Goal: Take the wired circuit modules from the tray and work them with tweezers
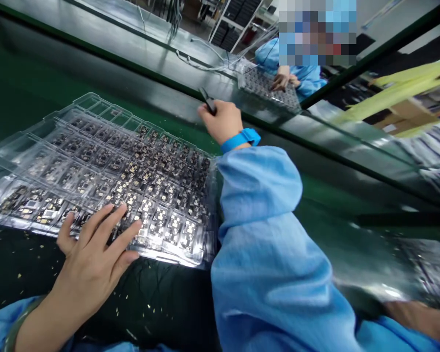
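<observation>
Clear plastic trays (95, 100) lie stacked and slightly fanned on the green bench, with rows of small circuit boards (161, 222) in their pockets. My left hand (88, 269) rests with fingers spread on the near edge of the top tray, over some of the boards. Beyond the tray's far right corner, my right hand (225, 120) is closed around a slim black tool (208, 101). The tool's tip points up and away; its exact kind is not clear. A blue band circles the right wrist.
Small light scraps (128, 298) litter the dark green bench (161, 293). A metal ledge (113, 36) with white cables runs along the back. Across it, a co-worker's hands (282, 80) are over another board tray (254, 80). At lower right is another person's blurred arm (418, 318).
</observation>
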Demonstrator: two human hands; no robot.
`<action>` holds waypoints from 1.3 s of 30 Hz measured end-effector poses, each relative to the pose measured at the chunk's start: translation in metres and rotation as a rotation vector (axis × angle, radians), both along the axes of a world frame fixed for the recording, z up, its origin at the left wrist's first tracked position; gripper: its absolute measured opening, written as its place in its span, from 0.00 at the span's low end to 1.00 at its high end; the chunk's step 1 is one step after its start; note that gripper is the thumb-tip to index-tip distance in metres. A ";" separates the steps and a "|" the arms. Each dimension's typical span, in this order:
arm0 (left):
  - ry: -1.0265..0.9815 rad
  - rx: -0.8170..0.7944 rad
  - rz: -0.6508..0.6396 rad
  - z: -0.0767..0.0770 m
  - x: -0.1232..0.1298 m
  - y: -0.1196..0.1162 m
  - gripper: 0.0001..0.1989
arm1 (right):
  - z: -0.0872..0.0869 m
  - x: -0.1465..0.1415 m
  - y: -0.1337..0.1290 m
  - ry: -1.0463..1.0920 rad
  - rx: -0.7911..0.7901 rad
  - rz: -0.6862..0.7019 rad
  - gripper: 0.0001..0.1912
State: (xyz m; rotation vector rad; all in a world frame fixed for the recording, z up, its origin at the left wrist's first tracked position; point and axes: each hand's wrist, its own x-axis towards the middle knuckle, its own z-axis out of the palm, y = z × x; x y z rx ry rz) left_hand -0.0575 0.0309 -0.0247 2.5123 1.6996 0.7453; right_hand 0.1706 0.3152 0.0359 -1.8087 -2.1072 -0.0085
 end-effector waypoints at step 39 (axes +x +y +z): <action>-0.341 0.150 -0.169 0.013 0.009 -0.018 0.27 | 0.041 0.131 -0.135 -0.092 -0.009 -0.244 0.07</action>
